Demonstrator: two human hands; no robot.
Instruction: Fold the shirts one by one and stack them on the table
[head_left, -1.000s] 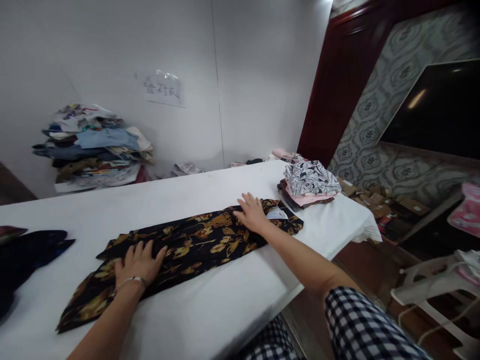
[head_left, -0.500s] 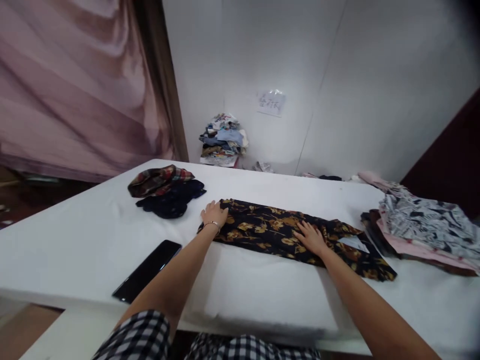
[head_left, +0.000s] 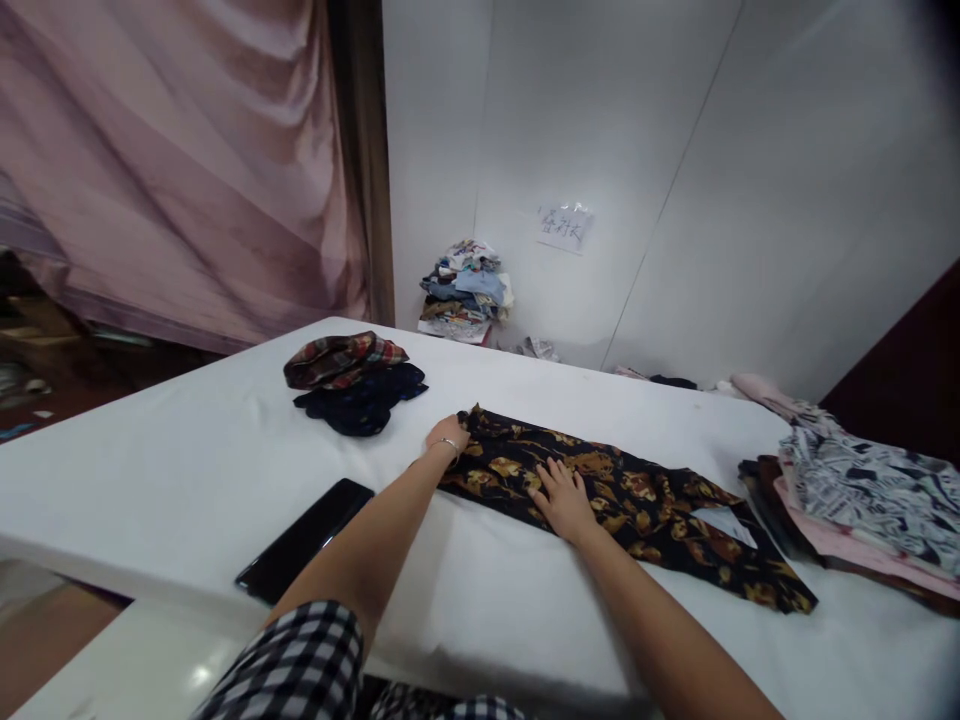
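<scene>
A long folded black garment with a gold floral print (head_left: 645,510) lies flat on the white table (head_left: 187,470). My left hand (head_left: 448,435), with a thin bracelet at the wrist, grips the garment's left end, and the cloth there is bunched and lifted a little. My right hand (head_left: 562,497) rests flat, fingers spread, on the middle of the garment. A white label (head_left: 724,523) shows near the garment's right end.
A black phone (head_left: 306,540) lies near the table's front left edge. A plaid and dark blue bundle (head_left: 352,382) sits beyond my left hand. Folded clothes (head_left: 862,490) are stacked at the right. More clothes (head_left: 466,290) pile against the far wall, beside a pink curtain (head_left: 172,170).
The view swung left, then crept closer. My right hand slid left along the garment toward its middle. My left hand went from lying flat to gripping the left end, which now bunches up.
</scene>
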